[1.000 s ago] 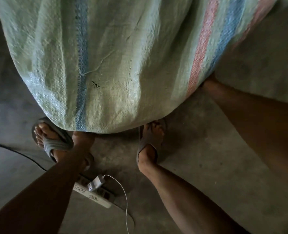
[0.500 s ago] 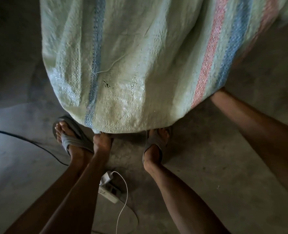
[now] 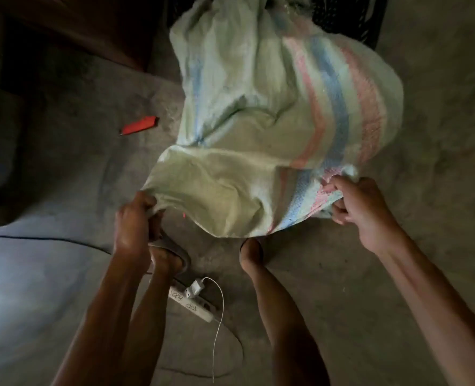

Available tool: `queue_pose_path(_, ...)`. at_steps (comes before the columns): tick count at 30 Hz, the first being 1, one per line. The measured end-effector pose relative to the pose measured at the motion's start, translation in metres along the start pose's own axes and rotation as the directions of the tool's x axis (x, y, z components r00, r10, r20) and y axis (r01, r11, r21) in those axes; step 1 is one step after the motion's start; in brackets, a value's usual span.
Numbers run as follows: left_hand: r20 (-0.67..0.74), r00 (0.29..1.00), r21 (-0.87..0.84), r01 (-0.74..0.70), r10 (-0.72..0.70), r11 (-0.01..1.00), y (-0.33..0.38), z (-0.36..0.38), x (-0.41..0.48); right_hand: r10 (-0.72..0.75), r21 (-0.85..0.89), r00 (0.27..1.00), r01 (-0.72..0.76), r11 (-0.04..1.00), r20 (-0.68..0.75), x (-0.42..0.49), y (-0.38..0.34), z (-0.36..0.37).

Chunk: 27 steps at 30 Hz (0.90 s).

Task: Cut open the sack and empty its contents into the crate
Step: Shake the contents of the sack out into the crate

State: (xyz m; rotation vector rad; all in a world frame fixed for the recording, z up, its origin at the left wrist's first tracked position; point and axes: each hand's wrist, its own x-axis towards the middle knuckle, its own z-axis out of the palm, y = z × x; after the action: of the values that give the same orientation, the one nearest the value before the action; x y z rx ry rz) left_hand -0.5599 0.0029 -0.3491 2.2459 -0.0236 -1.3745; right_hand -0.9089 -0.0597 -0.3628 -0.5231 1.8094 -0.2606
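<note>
A pale green woven sack (image 3: 258, 112) with blue and pink stripes hangs tipped away from me, its far mouth end over a dark slatted crate (image 3: 350, 18) at the top. My left hand (image 3: 133, 218) grips the sack's near left bottom corner. My right hand (image 3: 361, 210) grips the near right corner by the stripes. Both corners are raised off the floor. The sack looks slack and crumpled. What is inside the crate is too dark to tell.
A red cutter (image 3: 138, 125) lies on the concrete floor to the sack's left. A white power strip (image 3: 191, 303) with a charger and cable lies between my sandalled feet (image 3: 169, 254). A black cord (image 3: 49, 239) runs across the left floor.
The sack has been lifted and tipped forward; it was bulging on the floor by my feet. Both hands now hold its bottom corners in plain sight. The view has pulled back.
</note>
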Motion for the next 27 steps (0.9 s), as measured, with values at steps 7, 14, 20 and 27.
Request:
queue_pose_path(7, 0.159, 0.981, 0.020, -0.116, 0.111, 0.993, 0.063, 0.089, 0.067, 0.042, 0.124, 0.993, -0.029, 0.992, -0.107, 0.059, 0.019, 0.019)
queue_pose_path(14, 0.268, 0.921, 0.473, -0.381, 0.282, 0.794, 0.083, 0.163, 0.091, 0.130, 0.313, 0.978, -0.073, 0.947, -0.162, 0.103, 0.060, 0.024)
queue_pose_path(20, 0.277, 0.922, 0.584, -0.385, 0.271, 0.715, 0.017, 0.166, 0.080, 0.100, -0.469, 0.934, -0.262, 0.844, -0.343, 0.092, 0.177, -0.002)
queue_pose_path(27, 0.173, 0.954, 0.504, -0.300, 0.246, 0.809, -0.083, 0.174, 0.096, 0.091, -0.595, 0.960, -0.238, 0.768, -0.266, 0.164, 0.217, -0.016)
